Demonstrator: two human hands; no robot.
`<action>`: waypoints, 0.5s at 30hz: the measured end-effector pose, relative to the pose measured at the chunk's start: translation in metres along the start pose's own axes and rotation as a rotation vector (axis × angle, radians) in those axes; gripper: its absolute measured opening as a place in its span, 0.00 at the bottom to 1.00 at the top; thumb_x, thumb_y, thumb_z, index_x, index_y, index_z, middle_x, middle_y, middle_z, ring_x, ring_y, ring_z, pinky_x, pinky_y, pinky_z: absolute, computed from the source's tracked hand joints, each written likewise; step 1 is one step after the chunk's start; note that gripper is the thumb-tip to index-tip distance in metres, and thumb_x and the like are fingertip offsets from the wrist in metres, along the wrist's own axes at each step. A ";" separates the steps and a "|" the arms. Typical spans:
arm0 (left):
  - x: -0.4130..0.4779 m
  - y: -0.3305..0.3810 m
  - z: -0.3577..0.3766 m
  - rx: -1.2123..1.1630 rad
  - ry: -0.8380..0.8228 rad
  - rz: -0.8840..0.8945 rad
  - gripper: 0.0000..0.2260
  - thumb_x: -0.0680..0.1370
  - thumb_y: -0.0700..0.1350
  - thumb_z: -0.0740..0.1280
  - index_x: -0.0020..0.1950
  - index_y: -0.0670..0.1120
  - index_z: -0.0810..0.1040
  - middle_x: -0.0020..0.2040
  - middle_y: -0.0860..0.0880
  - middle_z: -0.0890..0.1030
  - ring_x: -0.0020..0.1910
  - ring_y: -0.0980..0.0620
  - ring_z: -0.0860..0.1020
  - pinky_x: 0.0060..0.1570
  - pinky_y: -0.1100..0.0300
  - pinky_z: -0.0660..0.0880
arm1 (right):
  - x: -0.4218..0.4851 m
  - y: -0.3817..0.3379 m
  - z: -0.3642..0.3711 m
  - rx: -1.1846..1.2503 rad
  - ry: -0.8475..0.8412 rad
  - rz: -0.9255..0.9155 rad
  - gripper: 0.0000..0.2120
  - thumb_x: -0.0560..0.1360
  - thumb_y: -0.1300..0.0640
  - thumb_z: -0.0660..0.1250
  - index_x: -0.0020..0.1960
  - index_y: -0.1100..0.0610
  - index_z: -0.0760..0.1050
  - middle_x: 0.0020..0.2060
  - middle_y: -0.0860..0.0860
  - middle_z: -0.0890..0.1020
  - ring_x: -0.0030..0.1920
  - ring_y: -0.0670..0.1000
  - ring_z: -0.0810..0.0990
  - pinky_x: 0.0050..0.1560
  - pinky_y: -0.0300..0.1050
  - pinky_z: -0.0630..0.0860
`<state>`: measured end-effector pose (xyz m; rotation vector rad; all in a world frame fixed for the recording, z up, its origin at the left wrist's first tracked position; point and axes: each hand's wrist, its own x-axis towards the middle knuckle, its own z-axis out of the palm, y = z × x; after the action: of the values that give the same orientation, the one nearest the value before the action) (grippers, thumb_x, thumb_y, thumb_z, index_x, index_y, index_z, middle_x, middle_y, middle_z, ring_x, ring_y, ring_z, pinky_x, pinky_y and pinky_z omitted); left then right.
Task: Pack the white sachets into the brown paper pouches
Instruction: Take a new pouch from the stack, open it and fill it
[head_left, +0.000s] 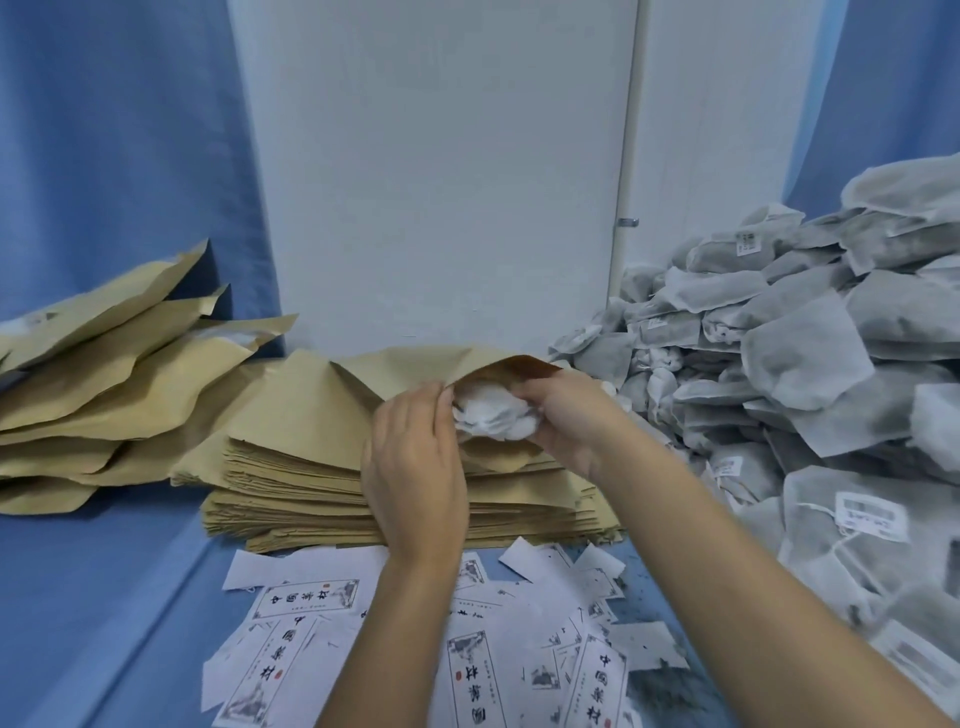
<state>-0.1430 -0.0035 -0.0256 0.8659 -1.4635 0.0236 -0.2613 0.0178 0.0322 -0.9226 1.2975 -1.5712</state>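
Crumpled white fabric sachet (491, 418) at the open mouth of a tan brown paper pouch (415, 371), atop a stack of flat brown pouches (311, 478). Left hand (415, 457) pinching the pouch's upper lip; right hand (569, 421) gripping the sachet. Heap of grey-white sachets (810, 364) at right; filled brown pouches (104, 395) at left; printed paper labels (306, 603) in the foreground.

Your left hand (415, 457) and right hand (566, 415) cover the sides of the white sachet (491, 415), its far end lost inside the brown paper pouch (415, 369). The sachet heap (831, 364) runs off the right edge; its tags (870, 514) carry print too blurred to read
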 end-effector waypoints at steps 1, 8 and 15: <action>-0.004 0.002 0.001 -0.006 -0.007 -0.003 0.15 0.81 0.46 0.57 0.51 0.40 0.80 0.46 0.47 0.82 0.46 0.45 0.79 0.42 0.49 0.77 | 0.003 0.003 0.005 -0.028 0.077 -0.025 0.15 0.77 0.72 0.55 0.62 0.73 0.70 0.60 0.68 0.76 0.57 0.63 0.78 0.56 0.53 0.75; -0.011 0.008 0.010 0.014 -0.050 -0.033 0.16 0.81 0.48 0.56 0.48 0.42 0.80 0.43 0.48 0.82 0.45 0.46 0.79 0.41 0.52 0.77 | 0.005 0.016 0.019 -0.751 -0.022 -0.022 0.11 0.79 0.59 0.54 0.53 0.61 0.74 0.47 0.56 0.75 0.49 0.54 0.72 0.48 0.43 0.66; -0.015 0.003 0.008 0.003 -0.059 -0.033 0.16 0.81 0.48 0.55 0.48 0.43 0.81 0.43 0.49 0.82 0.44 0.46 0.79 0.39 0.52 0.76 | -0.008 0.025 0.017 -0.812 0.087 -0.232 0.14 0.79 0.57 0.54 0.47 0.61 0.77 0.48 0.57 0.81 0.51 0.59 0.75 0.45 0.46 0.67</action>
<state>-0.1533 0.0014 -0.0379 0.8999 -1.5041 -0.0243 -0.2391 0.0180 0.0109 -1.5500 2.0042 -1.2432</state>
